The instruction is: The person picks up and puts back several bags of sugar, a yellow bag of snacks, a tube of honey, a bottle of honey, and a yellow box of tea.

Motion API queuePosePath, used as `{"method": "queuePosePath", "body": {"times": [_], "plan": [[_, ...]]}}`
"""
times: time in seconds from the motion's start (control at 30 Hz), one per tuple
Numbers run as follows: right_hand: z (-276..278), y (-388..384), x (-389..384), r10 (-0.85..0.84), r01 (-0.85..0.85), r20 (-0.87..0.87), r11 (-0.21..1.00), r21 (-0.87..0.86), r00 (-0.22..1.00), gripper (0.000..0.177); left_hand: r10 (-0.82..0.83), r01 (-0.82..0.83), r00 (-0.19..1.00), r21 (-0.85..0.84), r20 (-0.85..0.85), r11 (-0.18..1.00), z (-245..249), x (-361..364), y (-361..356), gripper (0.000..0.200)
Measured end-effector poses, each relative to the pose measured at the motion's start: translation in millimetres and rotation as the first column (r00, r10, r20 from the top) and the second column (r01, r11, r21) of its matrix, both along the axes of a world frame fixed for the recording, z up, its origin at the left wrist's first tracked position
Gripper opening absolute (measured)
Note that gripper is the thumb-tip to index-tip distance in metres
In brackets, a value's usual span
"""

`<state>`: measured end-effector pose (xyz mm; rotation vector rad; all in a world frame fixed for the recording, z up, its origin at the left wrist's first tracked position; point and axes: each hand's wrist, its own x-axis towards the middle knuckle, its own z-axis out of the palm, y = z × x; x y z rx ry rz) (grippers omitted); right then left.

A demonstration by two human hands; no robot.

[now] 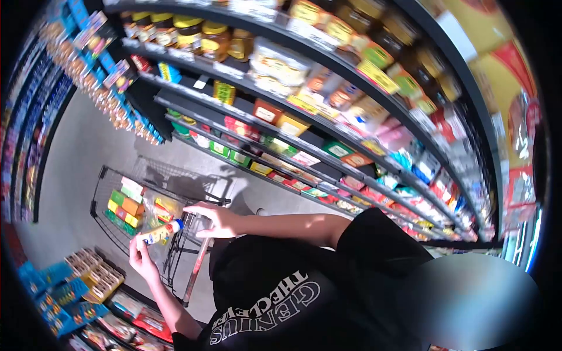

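Observation:
My left hand [143,261] is closed around the end of a small white and yellow bottle [158,234] with a blue cap, above the shopping cart [108,202]. Just beyond the cap, my right hand [218,220] has its fingers apart and holds nothing. The bottle's label is too small to read. Inside the wire cart are stacked green, yellow and orange packs [124,209] and a clear bag with yellow contents [165,207]. The cart's handle bar [199,263] runs beneath my right hand.
Long shelves [281,128] of jars, bags and boxes curve across the top and right. Another packed shelf [29,128] stands at far left. Blue boxes [64,301] and a brown carton display [96,275] sit at lower left. Grey floor [76,169] surrounds the cart.

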<state>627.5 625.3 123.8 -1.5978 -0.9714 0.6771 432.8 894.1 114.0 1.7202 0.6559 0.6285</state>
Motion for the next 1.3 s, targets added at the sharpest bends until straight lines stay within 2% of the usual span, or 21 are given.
{"method": "queuePosePath", "body": {"times": [0.03, 0.07, 0.13, 0.2, 0.23, 0.27, 0.4, 0.53, 0.6, 0.67, 0.73, 0.8, 0.83, 0.87, 0.93, 1.0, 1.07, 1.1, 1.13, 1.2, 1.3], "plan": [[12.0, -13.6, 0.6, -0.024, 0.024, 0.01, 0.999, 0.042, 1.0, 0.077, 0.078, -0.079, 0.997, -0.094, -0.013, 0.992, -2.1, 2.3, -10.5, 0.024], [19.7, -26.0, 3.5, -0.04, 0.038, 0.025, 0.996, 0.085, 0.999, 0.079, 0.018, 0.025, 0.982, -0.221, 0.187, 0.975, -2.0, 14.2, -26.0, 0.022], [27.8, -49.3, 9.5, 0.039, -0.035, -0.035, 0.994, 0.099, 0.999, 0.081, 0.021, 0.055, 0.985, -0.432, 0.169, 0.9, 30.5, 49.0, -76.5, 0.017], [30.5, -71.0, 5.7, 0.15, -0.049, -0.546, 0.98, 0.194, 0.825, 0.075, -0.031, 0.134, 0.975, -0.475, 0.219, 0.87, 49.4, 83.5, -124.3, 0.014], [39.2, -86.9, 10.3, 0.085, -0.108, -0.599, 0.994, -0.004, 0.796, 0.065, -0.005, 0.119, 0.975, -0.5, 0.222, 0.858, 53.2, 101.5, -147.1, 0.013], [35.9, -98.4, 8.0, 0.06, -0.047, -0.641, 0.998, 0.037, 0.765, 0.057, -0.073, 0.17, 0.977, -0.517, 0.203, 0.839, 60.8, 113.4, -163.9, 0.024], [49.3, -162.8, 3.4, -0.087, 0.256, -0.586, 0.943, 0.212, 0.806, 0.045, -0.267, 0.312, 0.949, -0.618, 0.168, 0.721, 86.7, 159.5, -226.5, 0.026], [73.5, -208.7, 13.2, -0.144, 0.399, -0.759, 0.902, 0.163, 0.635, 0.03, -0.482, 0.529, 0.84, -0.572, 0.249, 0.627, 101.6, 186.8, -280.3, 0.037], [74.1, -225.2, 11.0, -0.166, 0.436, -0.776, 0.887, 0.152, 0.608, 0.044, -0.542, 0.596, 0.792, -0.545, 0.279, 0.59, 106.3, 196.9, -297.5, 0.035], [69.7, -239.7, 7.5, 0.003, 0.468, -0.898, 0.853, 0.232, 0.441, 0.057, -0.581, 0.613, 0.768, -0.572, 0.271, 0.544, 113.5, 202.2, -311.3, 0.035], [70.3, -249.6, 4.1, 0.01, 0.476, -0.898, 0.845, 0.243, 0.439, 0.067, -0.618, 0.633, 0.739, -0.591, 0.268, 0.5, 116.4, 206.9, -321.2, 0.035], [79.3, -258.3, 1.5, -0.08, 0.494, -0.854, 0.841, 0.218, 0.514, 0.065, -0.64, 0.669, 0.709, -0.566, 0.295, 0.481, 116.5, 210.3, -329.2, 0.035], [87.6, -260.8, 4.1, -0.22, 0.512, -0.829, 0.854, 0.091, 0.514, 0.049, -0.638, 0.677, 0.704, -0.566, 0.313, 0.47, 116.5, 210.6, -332.1, 0.036], [85.7, -261.5, 2.1, -0.231, 0.526, -0.825, 0.846, 0.091, 0.515, 0.049, -0.648, 0.688, 0.692, -0.564, 0.319, 0.457, 116.4, 210.2, -334.1, 0.036], [86.1, -262.1, -2.9, -0.544, 0.572, -0.276, 0.82, 0.026, 0.792, 0.033, -0.686, 0.733, 0.667, -0.422, 0.292, 0.533, 116.4, 208.4, -336.2, 0.036], [92.7, -267.6, -4.1, -0.55, 0.565, -0.205, 0.825, 0.018, 0.809, 0.042, -0.718, 0.754, 0.636, -0.422, 0.283, 0.503, 121.4, 203.3, -336.4, 0.041], [102.3, -271.2, -5.3, -0.596, 0.597, 0.028, 0.802, -0.038, 0.803, 0.043, -0.838, 0.865, 0.499, -0.186, 0.222, 0.466, 126.1, 199.4, -336.4, 0.05], [98.1, -273.4, -2.8, -0.598, 0.599, 0.036, 0.8, -0.042, 0.801, 0.043, -0.846, 0.875, 0.484, -0.113, 0.225, 0.47, 125.4, 198.8, -335.9, 0.05], [89.2, -276.6, 1.8, -0.651, 0.661, 0.134, 0.749, -0.04, 0.747, 0.045, -0.845, 0.876, 0.481, -0.114, 0.233, 0.468, 126.8, 198.4, -333.3, 0.05], [86.5, -279.6, 16.1, -0.769, 0.776, 0.212, 0.628, 0.066, 0.604, 0.046, -0.817, 0.811, 0.576, 0.111, 0.024, 0.574, 134.3, 196.1, -326.2, 0.042], [103.2, -295.1, 57.2, -0.911, 0.815, 0.253, 0.407, 0.412, 0.327, 0.04, -0.778, 0.765, 0.628, -0.17, -0.019, 0.622, 54.8, 190.0, -280.9, 0.039]]}}
